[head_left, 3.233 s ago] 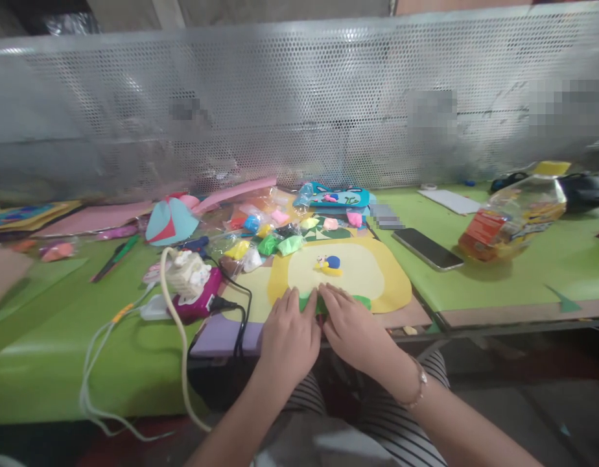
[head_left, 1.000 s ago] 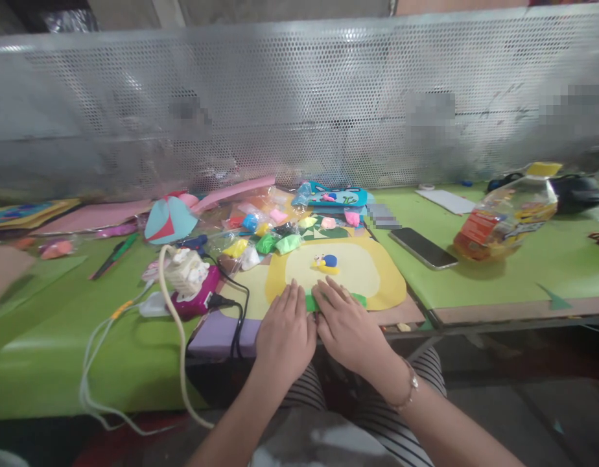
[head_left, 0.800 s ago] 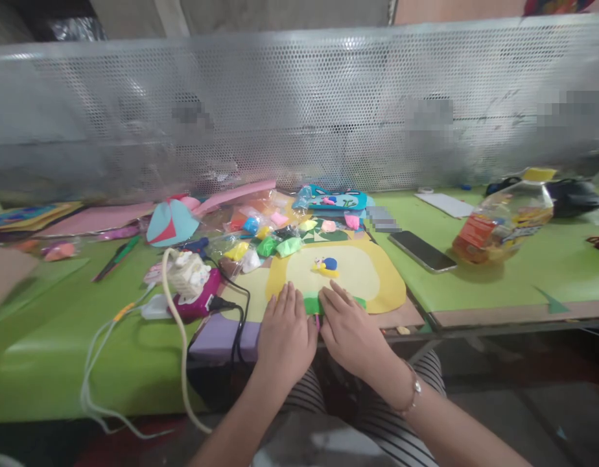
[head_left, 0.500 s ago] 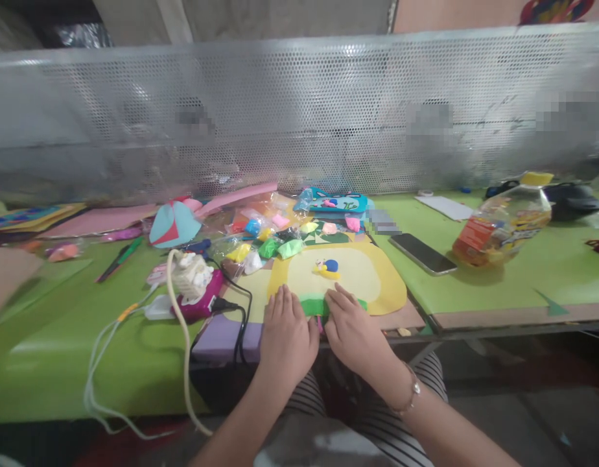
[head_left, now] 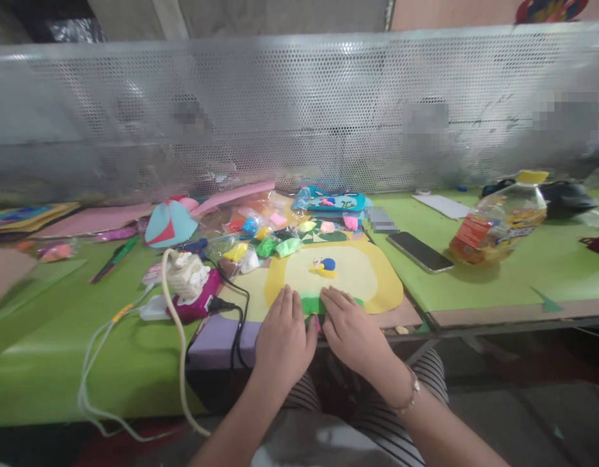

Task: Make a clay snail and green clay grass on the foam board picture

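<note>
Both hands lie on the near edge of a yellow paper sheet [head_left: 389, 279] with a paler centre. My left hand [head_left: 284, 331] is flat, fingers stretched forward, at the left end of a green strip [head_left: 312, 305]. On the strip's right part rests my right hand [head_left: 351, 327], its fingers also extended and flat. Much of the strip is hidden under the hands. Just beyond the fingertips a small clay snail [head_left: 325, 266], yellow with a blue shell, lies on the sheet. A bit of pink shows between the hands at the table edge.
Bags of coloured clay [head_left: 265, 246] lie behind the sheet. At left stands a purple power strip [head_left: 197, 301] with cables. To the right are a phone [head_left: 420, 251] and a tilted plastic bottle [head_left: 498, 224]. A perforated metal screen [head_left: 299, 117] runs along the back.
The view has shifted slightly. My right hand's fingers have moved slightly left along the green strip; my left hand stays nearly in place.
</note>
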Motion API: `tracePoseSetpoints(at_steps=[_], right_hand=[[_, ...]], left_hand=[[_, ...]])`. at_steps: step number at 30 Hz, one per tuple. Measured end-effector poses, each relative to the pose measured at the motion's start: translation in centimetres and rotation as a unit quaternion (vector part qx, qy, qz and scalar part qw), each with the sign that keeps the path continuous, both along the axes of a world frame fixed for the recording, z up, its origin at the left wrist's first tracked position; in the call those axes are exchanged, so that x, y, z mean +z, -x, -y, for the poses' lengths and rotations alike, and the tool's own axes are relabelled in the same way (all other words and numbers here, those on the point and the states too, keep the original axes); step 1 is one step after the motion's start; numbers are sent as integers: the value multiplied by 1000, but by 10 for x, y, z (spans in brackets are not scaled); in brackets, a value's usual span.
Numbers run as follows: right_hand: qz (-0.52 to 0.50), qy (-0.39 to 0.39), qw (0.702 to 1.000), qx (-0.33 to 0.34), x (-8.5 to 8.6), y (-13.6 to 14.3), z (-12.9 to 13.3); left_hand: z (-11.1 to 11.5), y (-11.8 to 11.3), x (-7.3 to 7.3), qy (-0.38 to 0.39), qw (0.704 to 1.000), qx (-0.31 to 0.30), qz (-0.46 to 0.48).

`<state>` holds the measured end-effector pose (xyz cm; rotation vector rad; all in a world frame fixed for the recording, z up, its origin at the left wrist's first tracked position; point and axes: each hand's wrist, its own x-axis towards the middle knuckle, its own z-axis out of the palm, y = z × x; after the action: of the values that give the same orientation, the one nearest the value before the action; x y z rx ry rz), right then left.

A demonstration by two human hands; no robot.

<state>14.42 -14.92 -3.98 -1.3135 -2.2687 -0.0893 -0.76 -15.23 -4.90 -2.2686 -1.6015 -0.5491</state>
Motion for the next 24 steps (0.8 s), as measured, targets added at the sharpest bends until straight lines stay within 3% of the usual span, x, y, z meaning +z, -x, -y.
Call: tracePoseSetpoints(at_steps=[9,18,21,24], right_hand=[[-23,0,1000,6,-1,-2,-1],[13,36,999,18,3,2,-1],[-28,49,998,28,16,-1,0],[-150,44,985,74,43,-9,20]], left_hand=[[1,0,2,-5,1000,11,4],[1,3,11,49,997,-60,-17],[1,3,9,50,997,-65,-11],[1,3,8,46,996,-73,-7]])
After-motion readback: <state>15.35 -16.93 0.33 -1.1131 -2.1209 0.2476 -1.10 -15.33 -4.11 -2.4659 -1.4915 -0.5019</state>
